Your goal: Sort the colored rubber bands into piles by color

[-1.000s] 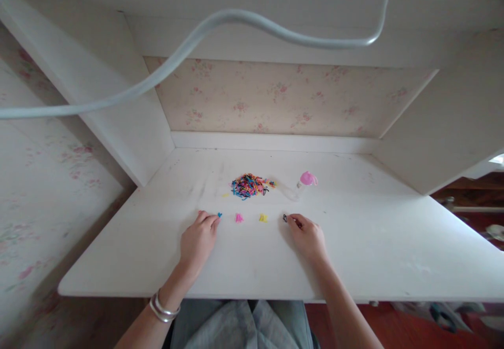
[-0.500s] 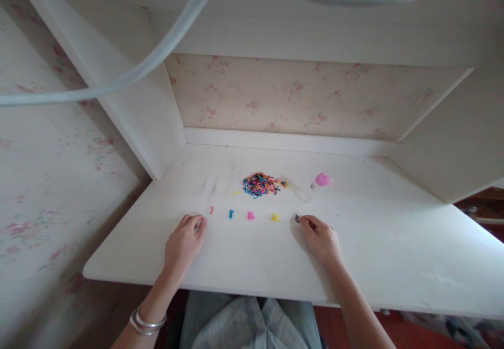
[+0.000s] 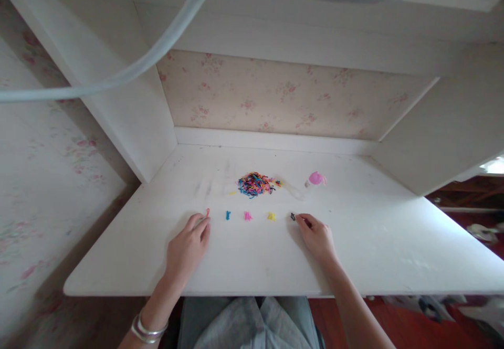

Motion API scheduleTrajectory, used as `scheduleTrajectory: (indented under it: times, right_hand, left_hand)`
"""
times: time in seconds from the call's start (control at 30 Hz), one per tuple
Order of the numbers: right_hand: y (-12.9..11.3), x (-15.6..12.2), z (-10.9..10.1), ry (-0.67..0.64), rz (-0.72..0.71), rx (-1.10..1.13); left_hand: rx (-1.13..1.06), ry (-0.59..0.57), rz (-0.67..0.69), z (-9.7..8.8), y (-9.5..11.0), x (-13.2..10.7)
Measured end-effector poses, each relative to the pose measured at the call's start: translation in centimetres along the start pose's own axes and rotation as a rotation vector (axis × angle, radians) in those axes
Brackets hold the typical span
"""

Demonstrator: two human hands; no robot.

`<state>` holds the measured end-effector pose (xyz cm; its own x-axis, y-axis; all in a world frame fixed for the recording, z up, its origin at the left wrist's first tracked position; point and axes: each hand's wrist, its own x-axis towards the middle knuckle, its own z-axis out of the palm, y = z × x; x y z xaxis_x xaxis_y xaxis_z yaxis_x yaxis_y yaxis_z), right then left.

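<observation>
My left hand (image 3: 189,245) rests low over the desk, thumb and index fingertips closed at a small red rubber band (image 3: 208,212). On the other side, my right hand (image 3: 316,238) pinches at a little cluster of black rubber bands (image 3: 292,216) lying on the desktop. Between the hands sit small groups in a row: blue bands (image 3: 228,215), pink bands (image 3: 248,216) and yellow bands (image 3: 271,216). Behind them is a mixed heap of coloured rubber bands (image 3: 255,184).
A clear bag (image 3: 293,190) lies flat right of the heap, with a pink-topped item (image 3: 316,178) beyond it. The white desk (image 3: 244,265) has side panels and a shelf overhead. A pale curved tube (image 3: 157,50) crosses the upper view.
My left hand has moved forward to the red band and its fingertips now meet it. My right hand stays at the black bands. The view has shifted slightly.
</observation>
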<state>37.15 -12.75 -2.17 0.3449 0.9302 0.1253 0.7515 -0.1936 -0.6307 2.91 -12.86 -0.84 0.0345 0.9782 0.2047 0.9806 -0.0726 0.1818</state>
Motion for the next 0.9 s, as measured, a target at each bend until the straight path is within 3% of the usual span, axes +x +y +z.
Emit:
scheduleTrajectory:
  times: [0.27, 0.9]
  right_hand:
    - [0.08, -0.15, -0.04, -0.009, 0.013, -0.003]
    - [0.43, -0.34, 0.01, 0.022, -0.015, 0.088]
  left_hand:
    - [0.001, 0.029, 0.067, 0.57, -0.03, -0.06]
    - [0.035, 0.128, 0.03, 0.29, 0.33, -0.58]
